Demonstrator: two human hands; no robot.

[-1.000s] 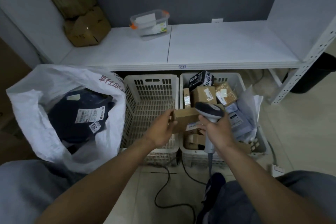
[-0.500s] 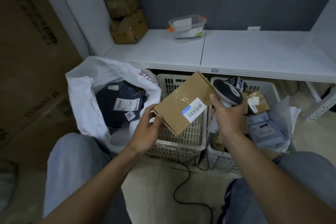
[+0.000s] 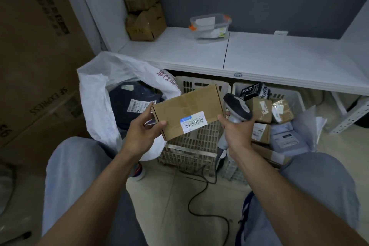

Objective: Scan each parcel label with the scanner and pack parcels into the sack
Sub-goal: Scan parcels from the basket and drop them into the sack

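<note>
My left hand (image 3: 142, 131) grips the left end of a brown cardboard parcel (image 3: 187, 106), held level above the baskets with its barcode label (image 3: 192, 121) facing up. My right hand (image 3: 236, 132) holds the grey scanner (image 3: 237, 109) by its handle, and its thumb touches the parcel's right edge. The scanner head sits just right of the box. The white sack (image 3: 95, 94) stands open at the left, with a dark labelled parcel (image 3: 129, 106) inside.
Two white baskets sit under a white shelf (image 3: 279, 62): the left one (image 3: 191, 142) below the held box, the right one (image 3: 287, 94) holding several parcels. A clear tub (image 3: 209, 26) and cardboard boxes (image 3: 145, 22) rest on the shelf. A black cable (image 3: 199, 195) trails on the floor.
The parcel came up out of the right basket, moved left over the empty basket and levelled out with its label up. The scanner rose beside it. The view swung left.
</note>
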